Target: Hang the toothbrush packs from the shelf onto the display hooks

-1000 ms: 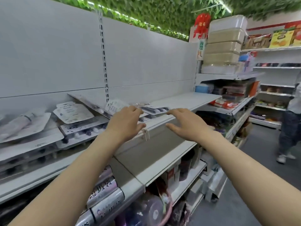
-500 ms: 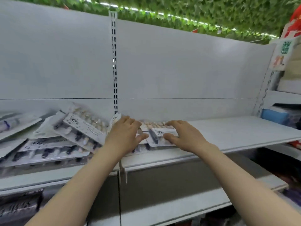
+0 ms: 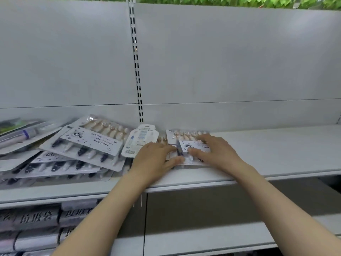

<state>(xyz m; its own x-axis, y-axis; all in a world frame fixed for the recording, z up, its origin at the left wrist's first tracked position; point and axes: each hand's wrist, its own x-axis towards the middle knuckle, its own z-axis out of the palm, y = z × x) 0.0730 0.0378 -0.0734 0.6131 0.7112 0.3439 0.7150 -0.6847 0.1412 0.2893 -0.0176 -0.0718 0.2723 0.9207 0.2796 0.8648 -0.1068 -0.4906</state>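
Observation:
A toothbrush pack (image 3: pixel 187 143) with a white label lies flat on the white shelf (image 3: pixel 276 148), just right of the slotted upright. My left hand (image 3: pixel 155 159) rests on its left end, fingers laid over the top and thumb along the front edge. My right hand (image 3: pixel 215 152) lies on its right half with fingers spread fairly straight. To the left, several more toothbrush packs (image 3: pixel 88 145) are piled at angles, and a slim white pack (image 3: pixel 140 141) leans between the pile and my hands. No display hooks are in view.
A slotted upright (image 3: pixel 136 71) runs down the grey back panel (image 3: pixel 230 61). Dark rolled bags (image 3: pixel 36 218) fill the lower shelf at left. Further packaged goods (image 3: pixel 16 133) lie at the far left of the upper shelf.
My view has swung left and closer to the shelf. Both hands went from reaching over the shelf to resting on the pack by the upright.

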